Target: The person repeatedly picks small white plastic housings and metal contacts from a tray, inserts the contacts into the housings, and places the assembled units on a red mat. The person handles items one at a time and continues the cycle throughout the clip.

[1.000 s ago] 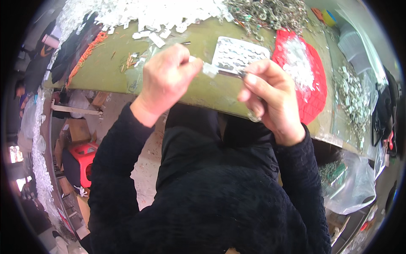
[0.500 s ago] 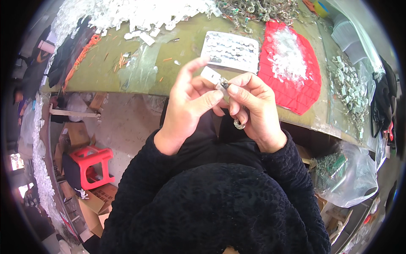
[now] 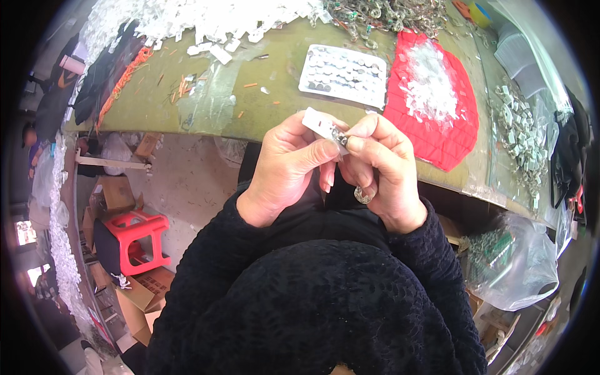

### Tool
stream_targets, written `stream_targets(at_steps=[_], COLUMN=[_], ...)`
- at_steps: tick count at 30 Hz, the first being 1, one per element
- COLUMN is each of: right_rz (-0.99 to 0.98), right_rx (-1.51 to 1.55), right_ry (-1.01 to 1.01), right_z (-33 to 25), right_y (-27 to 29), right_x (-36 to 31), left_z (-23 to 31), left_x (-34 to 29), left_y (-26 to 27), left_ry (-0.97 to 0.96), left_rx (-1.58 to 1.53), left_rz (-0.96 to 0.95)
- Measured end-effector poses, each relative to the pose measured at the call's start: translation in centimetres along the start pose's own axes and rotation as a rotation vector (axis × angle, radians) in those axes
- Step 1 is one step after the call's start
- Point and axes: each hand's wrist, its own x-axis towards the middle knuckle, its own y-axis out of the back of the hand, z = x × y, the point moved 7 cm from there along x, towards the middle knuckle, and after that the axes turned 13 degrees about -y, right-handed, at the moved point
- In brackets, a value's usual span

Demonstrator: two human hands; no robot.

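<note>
Between my two hands is a small white plastic case (image 3: pixel 317 122), long and flat, tilted with its far end up. My left hand (image 3: pixel 279 165) is closed on it, thumb pressed along its near end. With thumb and index finger, my right hand (image 3: pixel 392 164) pinches a small dark metallic part (image 3: pixel 339 137) at the case's right end. Whether that part sits inside the case or against it, I cannot tell. Below my right fingers hangs a small coil of clear wire (image 3: pixel 362 195), partly hidden by them.
Past my hands, a white tray (image 3: pixel 340 97) holds rows of round silver discs. Beside it, red cloth (image 3: pixel 451 155) bears clear plastic bits. White plastic pieces (image 3: pixel 206 19) and wired parts (image 3: pixel 400 15) are heaped at the back. Greenish-white pieces (image 3: pixel 522 140) lie right; a red stool (image 3: pixel 134 234) stands left.
My left fingers, raised and spread before, have folded in around the white case. Both hands have shifted slightly right, still holding the case and the metallic part together.
</note>
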Motion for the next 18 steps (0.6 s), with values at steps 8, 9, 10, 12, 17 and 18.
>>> stream_targets(at_steps=[8,9,10,12,17,18], right_rz=[0.107,0.096,0.086,0.069,0.162,0.164], right_rx=[-0.096,-0.067,-0.037,-0.01,-0.307,-0.344], right_ry=[-0.023,-0.037,-0.051,-0.047,0.056,0.116], right_z=[0.1,0.3,0.4,0.5,0.4,0.4], right_y=[-0.3,-0.3,-0.4,-0.5,-0.6,-0.9], right_x=[-0.2,-0.1,0.0,0.0,-0.7,-0.8], left_z=[1.1,1.1,1.0,0.9,0.6,0.5], left_x=[0.2,0.2,0.1,0.3,0.3,0.3], left_y=[0.6,0.8,0.9,1.1,1.6,1.6], left_ry=[-0.099,-0.098,-0.097,-0.124,-0.136,-0.137], left_rx=[0.105,0.119,0.129,0.154,0.173,0.155], left_rz=[-0.103,-0.108,-0.114,-0.126,-0.114,-0.109])
